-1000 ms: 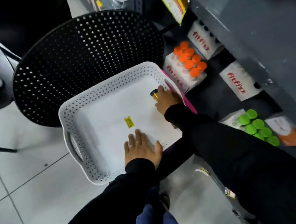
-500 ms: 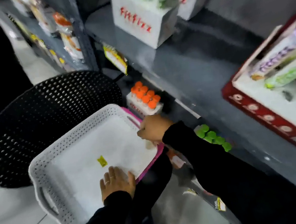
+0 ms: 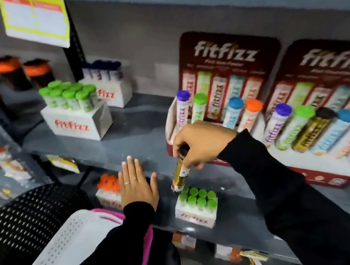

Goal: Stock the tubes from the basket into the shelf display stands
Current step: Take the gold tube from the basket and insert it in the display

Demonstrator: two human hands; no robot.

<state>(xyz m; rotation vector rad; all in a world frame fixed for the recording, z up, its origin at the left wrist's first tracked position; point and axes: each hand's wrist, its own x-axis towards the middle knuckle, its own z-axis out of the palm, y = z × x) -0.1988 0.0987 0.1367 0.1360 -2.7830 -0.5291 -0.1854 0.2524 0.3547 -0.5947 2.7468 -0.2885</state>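
Observation:
My right hand (image 3: 200, 143) is shut on a gold tube with a black cap (image 3: 180, 172), held upright at the front edge of the grey shelf (image 3: 138, 137), just before the nearer red display stand (image 3: 226, 74). That stand holds purple, green, blue and orange-capped tubes, with a gap between green and blue. A second red stand (image 3: 334, 113) to the right holds several tubes, including a gold one. My left hand (image 3: 136, 183) is spread flat and empty by the shelf edge. The white perforated basket (image 3: 58, 252) sits at lower left, partly hidden by my left sleeve.
White boxes of green-capped (image 3: 76, 115) and dark-capped tubes (image 3: 110, 83) stand at the shelf's left. On the lower shelf sit an orange-capped box (image 3: 109, 192) and a green-capped box (image 3: 196, 208). A black perforated chair (image 3: 23, 218) holds the basket.
My right hand has lifted the gold tube out of the basket up to the shelf. My left hand left the basket floor and rose to the shelf edge. The view swung upward.

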